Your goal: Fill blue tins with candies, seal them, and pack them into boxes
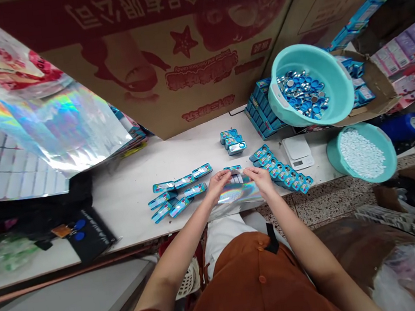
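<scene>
My left hand (218, 182) and my right hand (259, 177) come together over the front edge of the white table. Pinched between their fingertips is a small pale sticker (237, 171), stretched across the gap. Just beyond it lies a small blue box (232, 167), partly hidden by the fingers. Beneath the hands a shiny holographic sticker sheet (237, 193) hangs over the table edge. Several blue boxes (184, 180) lie in rows beside my left hand. Another slanting row of blue boxes (284, 174) is right of my right hand, and three more boxes (233, 141) stand farther back.
Large cardboard cartons (171, 109) wall off the back. At right are a white scale (298, 152), a turquoise basin (328, 75) of blue-and-silver caps and a turquoise bucket (334, 152) of white pellets. Holographic sheets (86, 125) hang at left above a black folder (92, 235).
</scene>
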Demonstrator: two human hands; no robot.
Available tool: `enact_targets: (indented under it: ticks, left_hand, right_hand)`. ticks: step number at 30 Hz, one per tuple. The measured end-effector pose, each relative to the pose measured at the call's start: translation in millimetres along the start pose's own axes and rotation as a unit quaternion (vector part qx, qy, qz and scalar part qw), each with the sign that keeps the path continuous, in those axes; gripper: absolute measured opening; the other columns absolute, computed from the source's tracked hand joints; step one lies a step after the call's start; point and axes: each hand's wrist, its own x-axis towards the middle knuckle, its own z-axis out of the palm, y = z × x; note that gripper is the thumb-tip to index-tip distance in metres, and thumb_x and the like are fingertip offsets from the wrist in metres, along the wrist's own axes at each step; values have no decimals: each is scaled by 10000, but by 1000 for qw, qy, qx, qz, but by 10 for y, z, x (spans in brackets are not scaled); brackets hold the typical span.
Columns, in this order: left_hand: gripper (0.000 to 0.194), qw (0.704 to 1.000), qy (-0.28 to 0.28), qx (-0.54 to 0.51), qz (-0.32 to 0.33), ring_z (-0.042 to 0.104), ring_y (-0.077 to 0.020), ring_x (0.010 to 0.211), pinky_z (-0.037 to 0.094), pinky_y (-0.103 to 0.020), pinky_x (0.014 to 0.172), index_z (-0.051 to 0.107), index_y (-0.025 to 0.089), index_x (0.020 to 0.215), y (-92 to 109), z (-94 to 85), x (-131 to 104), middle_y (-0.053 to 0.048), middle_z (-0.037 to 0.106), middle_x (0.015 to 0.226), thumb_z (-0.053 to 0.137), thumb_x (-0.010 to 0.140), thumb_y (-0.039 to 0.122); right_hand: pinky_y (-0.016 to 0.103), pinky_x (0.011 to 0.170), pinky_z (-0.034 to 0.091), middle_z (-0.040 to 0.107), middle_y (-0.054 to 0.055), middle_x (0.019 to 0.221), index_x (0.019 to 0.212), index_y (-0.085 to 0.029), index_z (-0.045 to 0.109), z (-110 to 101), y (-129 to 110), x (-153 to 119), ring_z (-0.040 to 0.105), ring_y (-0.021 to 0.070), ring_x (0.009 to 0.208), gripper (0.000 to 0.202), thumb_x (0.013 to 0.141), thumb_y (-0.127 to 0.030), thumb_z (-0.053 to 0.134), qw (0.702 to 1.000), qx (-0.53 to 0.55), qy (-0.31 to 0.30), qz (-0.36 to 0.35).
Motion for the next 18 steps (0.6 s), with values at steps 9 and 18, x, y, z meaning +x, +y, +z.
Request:
enact_targets:
  ticks: [9, 18]
  left_hand:
    - [413, 998, 59, -16, 3, 554, -92, 581, 413, -228, 597, 670, 141, 793, -3, -159, 113, -4, 644, 647, 836, 518, 399]
    - [245, 981, 159, 48, 99, 576, -125, 652, 446, -259, 671, 641, 158, 759, -156, -177, 279, -10, 639, 702, 730, 634, 349]
  right_hand:
    - [243, 491, 322, 587, -17, 532, 755, -136, 752, 132, 344, 258, 392, 84, 484, 379, 515, -429, 778, 1000, -12, 10, 25]
    - [325, 769, 499, 733, 80, 856, 748, -155, 746, 385, 750, 477, 645, 222, 833, 312, 563, -406, 736, 993, -37, 108, -27]
